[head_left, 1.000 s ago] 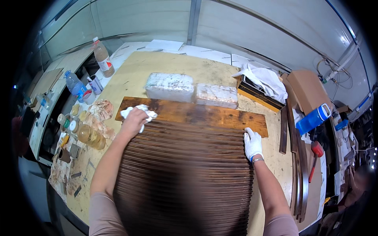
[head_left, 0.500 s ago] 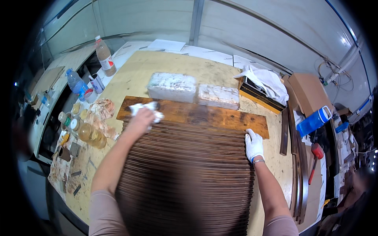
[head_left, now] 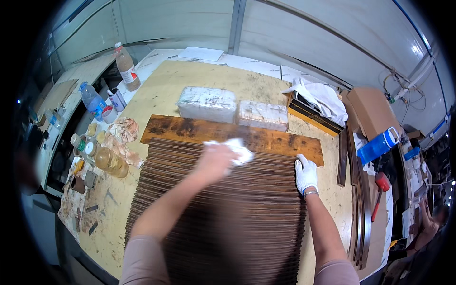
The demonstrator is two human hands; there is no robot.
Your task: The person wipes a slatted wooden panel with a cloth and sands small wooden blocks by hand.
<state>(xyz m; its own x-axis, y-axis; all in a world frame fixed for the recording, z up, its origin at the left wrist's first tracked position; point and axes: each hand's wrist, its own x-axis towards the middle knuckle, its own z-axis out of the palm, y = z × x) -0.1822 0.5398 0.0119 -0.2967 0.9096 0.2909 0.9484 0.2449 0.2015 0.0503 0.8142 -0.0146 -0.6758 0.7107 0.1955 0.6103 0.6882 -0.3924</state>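
Several long dark brown slats (head_left: 223,199) lie packed side by side, with a wider board (head_left: 190,130), orange-brown and dark-stained, along their far end. My left hand (head_left: 216,161), bare and blurred by motion, is closed around a crumpled white cloth (head_left: 239,151) on the far slats, beside the board's near edge. At the right ends of the slats rests my right hand (head_left: 306,175) in a white glove, fingers stretched forward against the edge close to the board's right end.
Two wrapped blocks (head_left: 206,103) stand behind the board. Bottles, stained rags (head_left: 124,129) and a jar of yellowish liquid (head_left: 111,162) crowd the left. Rightward are a box draped with white cloth (head_left: 323,102), a blue bottle (head_left: 377,146), a red mallet (head_left: 381,183) and loose dark strips (head_left: 362,209).
My left hand has swept the white cloth rightward and nearer, from the board's left part onto the far slats. My right hand stays at the right edge.
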